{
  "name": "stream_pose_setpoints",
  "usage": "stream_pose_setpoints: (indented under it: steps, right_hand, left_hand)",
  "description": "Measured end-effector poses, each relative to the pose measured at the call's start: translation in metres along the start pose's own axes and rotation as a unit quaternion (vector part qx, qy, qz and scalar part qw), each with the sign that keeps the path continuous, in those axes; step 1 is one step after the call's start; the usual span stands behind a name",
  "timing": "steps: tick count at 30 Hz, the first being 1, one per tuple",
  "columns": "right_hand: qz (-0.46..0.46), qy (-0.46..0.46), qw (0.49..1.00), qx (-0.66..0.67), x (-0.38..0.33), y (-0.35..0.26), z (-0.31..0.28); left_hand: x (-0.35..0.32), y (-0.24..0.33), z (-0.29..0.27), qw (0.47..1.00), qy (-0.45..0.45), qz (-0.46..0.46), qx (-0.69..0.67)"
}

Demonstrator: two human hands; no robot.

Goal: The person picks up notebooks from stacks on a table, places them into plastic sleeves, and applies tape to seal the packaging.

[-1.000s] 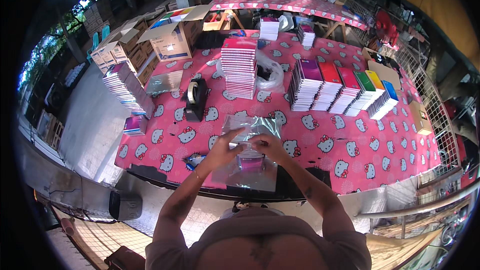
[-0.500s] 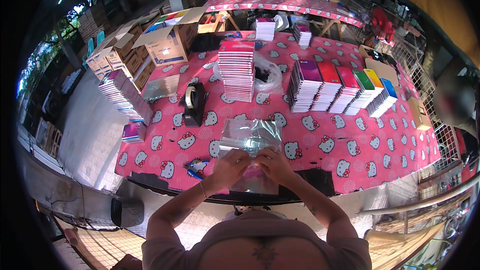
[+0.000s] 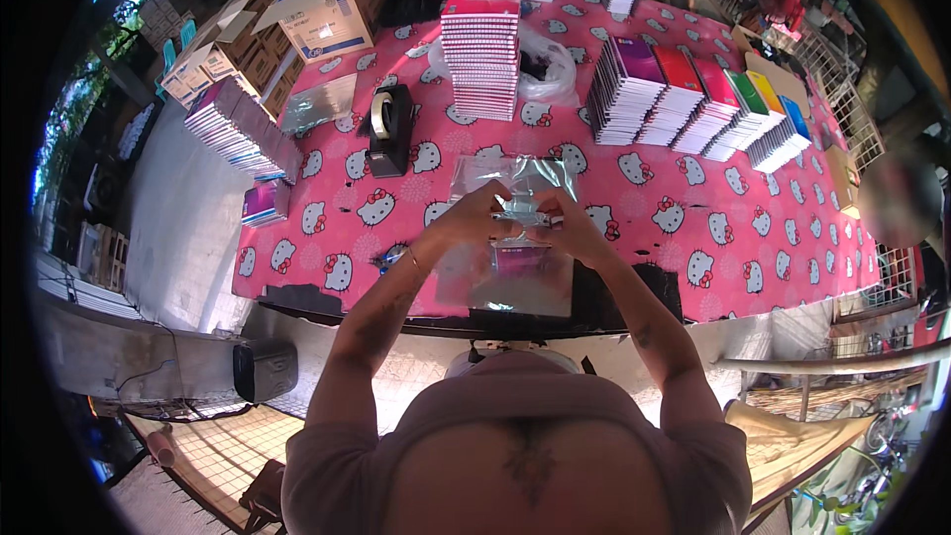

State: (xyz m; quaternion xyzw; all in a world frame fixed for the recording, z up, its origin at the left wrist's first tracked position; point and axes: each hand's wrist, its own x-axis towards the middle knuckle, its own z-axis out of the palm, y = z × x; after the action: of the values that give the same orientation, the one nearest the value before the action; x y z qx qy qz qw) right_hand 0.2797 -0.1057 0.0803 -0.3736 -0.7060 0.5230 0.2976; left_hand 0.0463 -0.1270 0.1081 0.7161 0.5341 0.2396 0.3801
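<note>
In front of me on the table lie clear plastic sleeves (image 3: 505, 287), their glossy far part reaching past my fingers. A purple-covered notebook (image 3: 522, 260) shows between my wrists, seemingly beneath or inside the plastic; which one I cannot tell. From the left, my left hand (image 3: 474, 218) curls its thumb and fingers round the edge of the plastic. Facing it, my right hand (image 3: 573, 226) is bent in the same way on the other side. A small gap separates the two sets of fingertips. Exactly what they pinch is partly hidden by glare.
A black tape dispenser (image 3: 389, 134) stands ahead-left, near a tall stack of red notebooks (image 3: 480, 59). Rows of coloured notebooks (image 3: 684, 99) line the right. Leaning notebook stacks (image 3: 238, 129) and cardboard boxes (image 3: 327, 20) are at left. Blue-handled scissors (image 3: 393, 258) lie beside my left forearm.
The view has tipped downward, so the table sits higher. My hands, close together before, have parted slightly with fingers more spread, and more of the purple notebook shows between them.
</note>
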Motion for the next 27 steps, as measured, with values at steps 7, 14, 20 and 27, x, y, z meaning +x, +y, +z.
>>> stream_pose_setpoints:
  steps: [7,14,20,27]
  right_hand:
    - [0.04,0.064,0.997,0.025,-0.007,0.005,0.017]
    - [0.038,0.096,0.993,0.061,-0.006,0.011,0.023]
    - [0.082,0.098,0.989,0.08,-0.01,0.003,0.02]
    - [0.032,0.088,0.993,0.074,-0.005,0.021,0.026]
  left_hand:
    - [0.012,-0.141,-0.082,0.817,0.522,-0.088,0.228]
    - [0.01,-0.184,-0.149,0.797,0.4,-0.299,-0.339]
    - [-0.015,-0.211,-0.105,0.759,0.408,-0.109,-0.496]
    - [-0.042,-0.185,-0.142,0.809,0.345,-0.325,0.347]
